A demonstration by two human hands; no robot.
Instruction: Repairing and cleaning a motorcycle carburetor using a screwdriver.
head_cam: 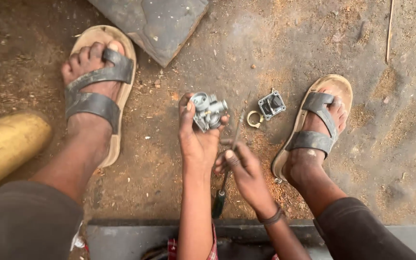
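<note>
Small metal carburetor [208, 111] held up off the ground at scene centre, clamped in the left hand [196, 139], fingers wrapped round its body. Right hand [243, 168] just beside and below, closed on a thin tool [237, 130] whose tip points up toward the carburetor; a dark-handled screwdriver [220, 200] hangs down under the same hand, can't tell if it is the same tool or a second one. Looks partly stripped already, judging from what lies on the dirt just right of it: a square grey cover piece [271, 104] and a small brass-coloured ring [253, 118], both loose and apart from the body. Main body is in one piece, so more seems left to take off or clean. Outward: sandalled feet left [97, 86] and right [316, 127], yellow cylinder [3, 144] far left, grey slab [152, 24] at the far edge, sawdust-strewn ground.
</note>
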